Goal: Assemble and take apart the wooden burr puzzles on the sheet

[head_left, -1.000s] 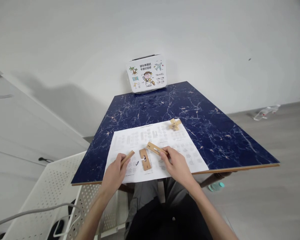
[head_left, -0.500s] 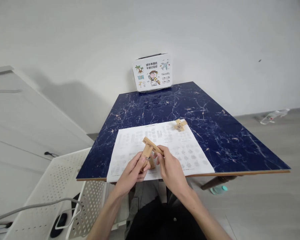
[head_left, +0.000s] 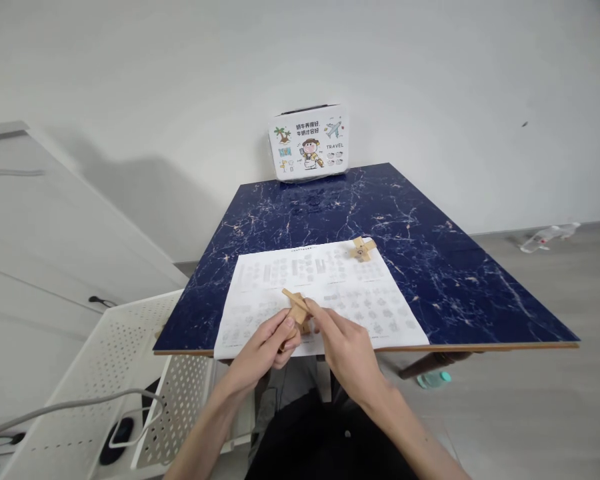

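Observation:
Over the near part of a printed instruction sheet (head_left: 275, 273), both hands are closed on light wooden puzzle pieces. My left hand (head_left: 267, 343) grips a wooden puzzle piece (head_left: 297, 313) that points up and to the right. Between the fingers of my right hand (head_left: 343, 337) is the end of a thin-looking wooden puzzle stick (head_left: 293, 297), lying slantwise across the top of the left piece. Another wooden block (head_left: 305, 328) shows partly beneath them, much of it hidden by the fingers. Farther back, a cross-shaped wooden puzzle (head_left: 363, 249) rests on the sheet's far right corner.
A blue marbled table (head_left: 430, 287) carries the sheet, with a white cartoon-printed case (head_left: 310, 147) at its back by the wall. White perforated baskets (head_left: 180, 400) and a grey cable (head_left: 95, 400) are at left. Clear plastic bottles (head_left: 434, 379) lie on the floor at right.
The stick in my right hand has turned, so its narrow side now faces me, and its free end sits lower. My left hand stays nearly in place.

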`<action>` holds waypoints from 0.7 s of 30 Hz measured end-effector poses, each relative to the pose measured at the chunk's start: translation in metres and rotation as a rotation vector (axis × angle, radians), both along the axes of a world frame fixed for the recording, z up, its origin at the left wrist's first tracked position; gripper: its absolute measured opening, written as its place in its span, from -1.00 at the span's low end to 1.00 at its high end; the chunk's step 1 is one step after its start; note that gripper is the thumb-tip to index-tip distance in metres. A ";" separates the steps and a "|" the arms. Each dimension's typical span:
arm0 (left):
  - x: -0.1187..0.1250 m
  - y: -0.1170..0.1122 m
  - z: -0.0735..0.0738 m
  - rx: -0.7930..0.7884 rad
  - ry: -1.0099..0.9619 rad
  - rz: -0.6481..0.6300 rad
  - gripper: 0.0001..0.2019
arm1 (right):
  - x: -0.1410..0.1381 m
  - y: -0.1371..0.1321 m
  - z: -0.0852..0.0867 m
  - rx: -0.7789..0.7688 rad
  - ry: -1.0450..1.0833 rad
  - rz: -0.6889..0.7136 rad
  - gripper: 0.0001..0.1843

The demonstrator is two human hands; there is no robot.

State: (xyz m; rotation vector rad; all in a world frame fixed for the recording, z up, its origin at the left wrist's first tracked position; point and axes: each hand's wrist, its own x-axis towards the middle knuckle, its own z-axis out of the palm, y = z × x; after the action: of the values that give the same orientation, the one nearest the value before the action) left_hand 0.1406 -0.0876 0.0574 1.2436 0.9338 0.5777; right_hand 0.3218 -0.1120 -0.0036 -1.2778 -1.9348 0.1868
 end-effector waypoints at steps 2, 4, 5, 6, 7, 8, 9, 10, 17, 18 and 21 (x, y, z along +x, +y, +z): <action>0.000 -0.001 0.001 0.003 -0.006 0.000 -0.62 | -0.001 -0.004 0.000 0.020 -0.043 0.016 -0.26; 0.000 -0.003 0.004 -0.011 -0.012 -0.015 -0.61 | -0.002 -0.007 0.000 0.042 -0.040 0.016 -0.25; 0.000 -0.004 0.006 -0.028 -0.013 -0.029 -0.62 | -0.001 -0.008 0.000 0.046 -0.018 0.003 -0.26; 0.000 -0.005 0.007 -0.050 -0.014 -0.041 -0.64 | -0.001 -0.008 -0.001 0.045 0.009 -0.015 -0.28; 0.000 -0.007 0.008 -0.069 -0.014 -0.049 -0.65 | -0.001 -0.009 0.000 0.039 0.034 -0.034 -0.30; 0.000 -0.008 0.009 -0.081 -0.013 -0.050 -0.66 | 0.000 -0.009 0.000 0.033 0.054 -0.050 -0.32; 0.000 -0.009 0.009 -0.084 -0.010 -0.045 -0.67 | -0.001 -0.010 0.000 0.029 0.067 -0.056 -0.33; 0.000 -0.010 0.009 -0.079 -0.008 -0.036 -0.67 | -0.001 -0.011 0.000 0.031 0.073 -0.050 -0.33; 0.003 -0.011 0.004 -0.019 -0.026 0.013 -0.68 | -0.007 -0.015 -0.003 0.110 0.091 0.019 -0.33; 0.004 -0.011 0.004 -0.016 -0.029 0.021 -0.69 | -0.007 -0.015 -0.003 0.114 0.092 0.018 -0.33; 0.007 -0.012 0.001 -0.011 -0.039 0.050 -0.68 | -0.006 -0.014 -0.003 0.103 0.097 0.023 -0.34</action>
State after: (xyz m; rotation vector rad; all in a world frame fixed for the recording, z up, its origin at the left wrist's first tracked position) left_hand 0.1472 -0.0993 0.0589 1.1979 0.9366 0.6328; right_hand 0.3160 -0.1259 -0.0063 -1.1590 -1.8530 0.1565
